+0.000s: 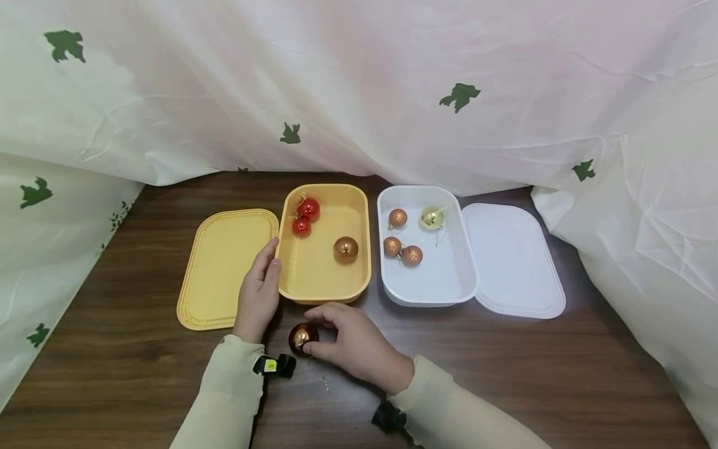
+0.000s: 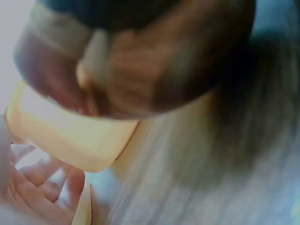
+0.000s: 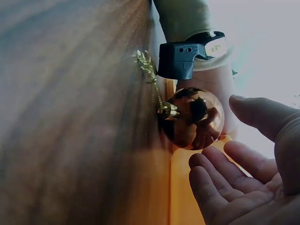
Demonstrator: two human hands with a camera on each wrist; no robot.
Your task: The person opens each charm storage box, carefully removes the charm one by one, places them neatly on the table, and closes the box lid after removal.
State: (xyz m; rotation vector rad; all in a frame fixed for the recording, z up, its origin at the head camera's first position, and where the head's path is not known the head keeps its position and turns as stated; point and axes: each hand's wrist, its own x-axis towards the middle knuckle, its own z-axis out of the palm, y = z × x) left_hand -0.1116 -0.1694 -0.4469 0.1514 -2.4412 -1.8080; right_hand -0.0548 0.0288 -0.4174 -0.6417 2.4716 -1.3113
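Note:
A shiny copper bauble (image 1: 303, 338) lies on the dark wooden table in front of the yellow box (image 1: 314, 271), its gold hanging string trailing toward me. My right hand (image 1: 359, 343) reaches around it from the right. In the right wrist view, the thumb and fingers of the right hand (image 3: 243, 178) are spread beside the bauble (image 3: 194, 119), with a gap at the thumb. My left hand (image 1: 259, 296) rests straight-fingered against the box's left wall. Inside the box sit two red baubles (image 1: 308, 209) and an amber one (image 1: 345, 249). The bauble (image 2: 140, 70) fills the top of the left wrist view.
A white box (image 1: 440, 274) stands right of the yellow one, holding three glittery copper baubles (image 1: 412, 255) and a pale gold one (image 1: 432, 218). A yellow lid (image 1: 224, 268) lies at the left, a white lid (image 1: 516, 262) at the right. White curtain (image 1: 359, 81) hangs behind.

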